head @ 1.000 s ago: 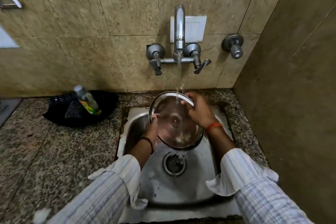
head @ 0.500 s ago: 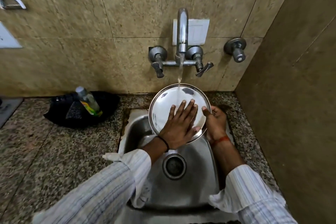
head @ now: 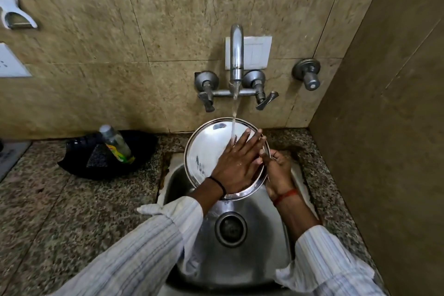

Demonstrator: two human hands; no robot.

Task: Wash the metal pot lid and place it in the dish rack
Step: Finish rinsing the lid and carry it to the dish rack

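Note:
The round metal pot lid (head: 206, 149) is held tilted over the steel sink (head: 262, 255), its shiny face toward me, under the running tap (head: 236, 55). My left hand (head: 237, 163) lies flat on the lid's right half, fingers spread, with water falling on the fingertips. My right hand (head: 278, 170) grips the lid's right rim, thumb on the front edge. No dish rack is in view.
A black bowl (head: 79, 163) holding a small bottle (head: 117, 143) sits on the granite counter (head: 60, 211) left of the sink. A wall stands close on the right. The drain (head: 230, 228) lies below the lid.
The lid was turned from its dark concave side to its shiny side. My left hand went from the left rim onto the lid's face and then slid right. My right hand shifted to the right rim.

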